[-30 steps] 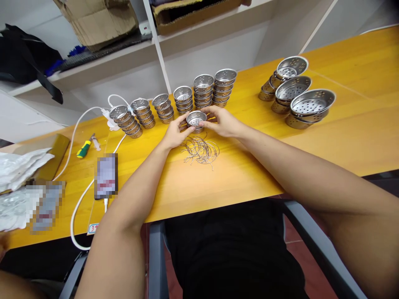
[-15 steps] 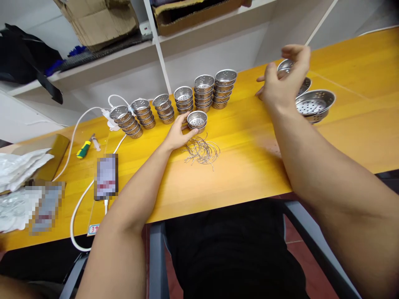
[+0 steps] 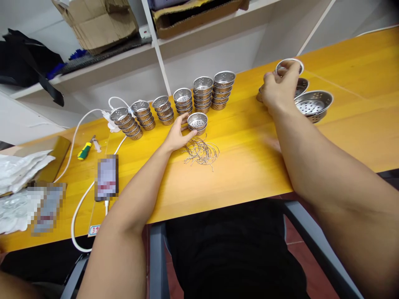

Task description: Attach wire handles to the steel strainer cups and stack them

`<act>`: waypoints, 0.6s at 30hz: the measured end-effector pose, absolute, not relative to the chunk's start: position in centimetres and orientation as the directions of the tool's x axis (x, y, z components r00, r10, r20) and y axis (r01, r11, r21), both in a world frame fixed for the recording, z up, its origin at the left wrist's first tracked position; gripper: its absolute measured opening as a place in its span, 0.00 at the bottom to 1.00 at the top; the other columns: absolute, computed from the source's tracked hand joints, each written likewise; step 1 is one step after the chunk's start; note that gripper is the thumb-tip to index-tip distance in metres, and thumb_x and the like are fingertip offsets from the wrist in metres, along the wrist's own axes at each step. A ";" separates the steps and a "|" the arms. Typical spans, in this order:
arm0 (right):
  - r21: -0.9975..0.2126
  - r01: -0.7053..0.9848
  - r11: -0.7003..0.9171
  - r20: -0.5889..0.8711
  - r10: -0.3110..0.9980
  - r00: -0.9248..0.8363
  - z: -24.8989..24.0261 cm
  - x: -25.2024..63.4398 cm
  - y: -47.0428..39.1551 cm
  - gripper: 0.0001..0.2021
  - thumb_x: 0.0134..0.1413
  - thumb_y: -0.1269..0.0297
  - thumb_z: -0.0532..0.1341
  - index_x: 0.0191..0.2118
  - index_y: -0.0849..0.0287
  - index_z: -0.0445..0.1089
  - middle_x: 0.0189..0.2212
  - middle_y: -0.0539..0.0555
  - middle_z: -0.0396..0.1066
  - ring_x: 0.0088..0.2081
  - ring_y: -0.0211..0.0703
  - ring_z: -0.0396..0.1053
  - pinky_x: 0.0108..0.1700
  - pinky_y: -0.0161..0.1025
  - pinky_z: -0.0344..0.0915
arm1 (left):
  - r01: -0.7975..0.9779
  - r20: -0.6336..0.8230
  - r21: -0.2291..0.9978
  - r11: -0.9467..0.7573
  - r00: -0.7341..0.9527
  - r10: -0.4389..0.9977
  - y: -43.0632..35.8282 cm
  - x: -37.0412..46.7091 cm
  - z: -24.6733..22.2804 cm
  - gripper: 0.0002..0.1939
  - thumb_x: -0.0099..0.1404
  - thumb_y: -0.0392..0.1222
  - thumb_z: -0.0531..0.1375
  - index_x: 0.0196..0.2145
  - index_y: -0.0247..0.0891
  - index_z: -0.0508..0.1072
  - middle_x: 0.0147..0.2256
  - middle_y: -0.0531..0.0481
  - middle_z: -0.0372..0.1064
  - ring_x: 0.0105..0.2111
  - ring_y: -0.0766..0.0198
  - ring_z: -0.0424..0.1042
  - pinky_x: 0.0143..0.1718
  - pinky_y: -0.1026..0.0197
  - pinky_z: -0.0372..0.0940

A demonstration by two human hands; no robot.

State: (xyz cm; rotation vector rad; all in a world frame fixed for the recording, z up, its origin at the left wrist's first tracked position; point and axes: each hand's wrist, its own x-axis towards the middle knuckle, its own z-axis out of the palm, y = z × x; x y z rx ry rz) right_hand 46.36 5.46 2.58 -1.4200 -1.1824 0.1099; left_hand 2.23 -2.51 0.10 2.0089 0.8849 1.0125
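My left hand point(image 3: 178, 135) rests on the table with thumb and fingers around the left side of a short stack of small perforated metal cups point(image 3: 197, 120). Just in front of that stack lies a loose tangle of thin curved wires point(image 3: 202, 152). Over at the right, my right hand point(image 3: 280, 89) is closed on the rim of a perforated metal cup point(image 3: 297, 65), its fingertips partly hidden inside. Beside this hand stand more perforated cups, one partly behind my wrist and a wider-looking stack point(image 3: 314, 104) nearer me.
Several stacks of perforated cups point(image 3: 224, 89) line the back of the table. A green and yellow screwdriver point(image 3: 84, 151), a phone point(image 3: 106, 176) on a white cable and plastic bags point(image 3: 21, 170) lie at the left. Shelves with a cardboard box point(image 3: 99, 25) rise behind.
My right hand has come down from above the right-hand cups, and its raised fingers have closed on a cup's rim. My left hand stays at the small stack.
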 end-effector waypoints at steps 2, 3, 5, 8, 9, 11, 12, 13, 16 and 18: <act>-0.819 0.505 0.274 0.539 0.669 0.512 3.8 45.0 4.3 0.24 0.77 0.84 0.62 0.65 0.49 0.59 0.66 0.70 0.70 0.58 0.41 0.81 0.65 0.44 0.77 | 0.239 0.365 0.830 -0.504 0.450 0.815 -2.4 2.3 0.0 0.61 0.64 0.78 0.78 0.79 0.47 0.60 0.82 0.25 0.63 0.83 0.26 0.69 0.81 0.19 0.71; -0.820 0.486 0.302 0.548 0.657 0.517 4.3 44.3 3.7 0.24 0.77 0.83 0.62 0.64 0.49 0.59 0.66 0.70 0.70 0.60 0.41 0.81 0.69 0.44 0.76 | 0.234 0.364 0.833 -0.501 0.450 0.815 -2.4 2.4 0.0 0.62 0.63 0.78 0.79 0.79 0.46 0.59 0.82 0.24 0.63 0.83 0.26 0.68 0.82 0.19 0.71; -0.805 0.458 0.376 0.585 0.628 0.513 5.1 43.1 2.6 0.24 0.77 0.84 0.61 0.63 0.47 0.59 0.68 0.70 0.69 0.65 0.41 0.80 0.75 0.46 0.73 | 0.229 0.361 0.835 -0.500 0.456 0.813 -2.4 2.4 -0.1 0.63 0.63 0.79 0.79 0.80 0.45 0.59 0.83 0.23 0.61 0.83 0.25 0.68 0.82 0.18 0.70; -0.719 0.424 0.551 0.695 0.571 0.437 6.1 41.4 0.6 0.24 0.74 0.82 0.61 0.64 0.47 0.61 0.70 0.71 0.69 0.71 0.45 0.78 0.81 0.53 0.70 | 0.235 0.368 0.829 -0.508 0.455 0.811 -2.3 2.3 -0.3 0.63 0.63 0.80 0.78 0.80 0.47 0.59 0.83 0.24 0.60 0.84 0.26 0.67 0.81 0.20 0.71; -0.665 0.420 0.617 0.747 0.544 0.383 6.5 40.7 -0.2 0.23 0.74 0.79 0.62 0.65 0.48 0.62 0.70 0.72 0.68 0.72 0.47 0.78 0.81 0.55 0.71 | 0.239 0.374 0.825 -0.513 0.450 0.811 -2.4 2.3 -0.3 0.64 0.63 0.81 0.78 0.81 0.48 0.58 0.83 0.24 0.60 0.83 0.26 0.67 0.81 0.20 0.71; -0.578 0.395 0.714 0.816 0.513 0.265 7.5 39.0 -2.2 0.20 0.79 0.66 0.68 0.68 0.48 0.64 0.70 0.71 0.70 0.72 0.53 0.80 0.80 0.58 0.73 | 0.255 0.391 0.811 -0.527 0.434 0.812 -2.4 2.2 -0.3 0.66 0.62 0.82 0.78 0.82 0.49 0.56 0.83 0.24 0.60 0.82 0.27 0.68 0.79 0.22 0.73; -0.551 0.369 0.749 0.834 0.506 0.218 8.0 37.9 -3.4 0.20 0.81 0.58 0.70 0.67 0.48 0.65 0.70 0.71 0.72 0.71 0.57 0.80 0.80 0.60 0.73 | 0.267 0.402 0.801 -0.536 0.423 0.812 -2.4 2.2 -0.2 0.67 0.62 0.83 0.77 0.83 0.50 0.54 0.83 0.24 0.60 0.82 0.28 0.69 0.78 0.23 0.74; -0.538 0.343 0.770 0.842 0.511 0.173 8.5 36.7 -4.6 0.20 0.82 0.50 0.70 0.67 0.47 0.67 0.70 0.70 0.73 0.71 0.59 0.80 0.81 0.61 0.73 | 0.282 0.418 0.788 -0.548 0.409 0.811 -2.4 2.2 0.0 0.68 0.63 0.84 0.77 0.84 0.50 0.53 0.83 0.25 0.60 0.81 0.29 0.70 0.78 0.23 0.74; -0.658 0.262 0.706 0.724 0.689 -0.036 9.2 32.6 -8.1 0.26 0.78 0.31 0.69 0.63 0.44 0.72 0.65 0.65 0.80 0.66 0.64 0.83 0.75 0.64 0.79 | 0.315 0.499 0.736 -0.600 0.346 0.794 -2.6 2.4 0.7 0.70 0.64 0.86 0.75 0.86 0.53 0.50 0.84 0.28 0.59 0.82 0.29 0.68 0.81 0.24 0.69; -0.716 0.179 0.675 0.640 0.737 -0.218 9.0 30.2 -9.7 0.30 0.72 0.28 0.72 0.60 0.47 0.75 0.61 0.64 0.82 0.61 0.66 0.86 0.70 0.66 0.82 | 0.325 0.569 0.691 -0.646 0.306 0.763 -2.8 2.6 1.3 0.71 0.64 0.87 0.74 0.87 0.54 0.48 0.85 0.30 0.57 0.85 0.28 0.64 0.86 0.23 0.62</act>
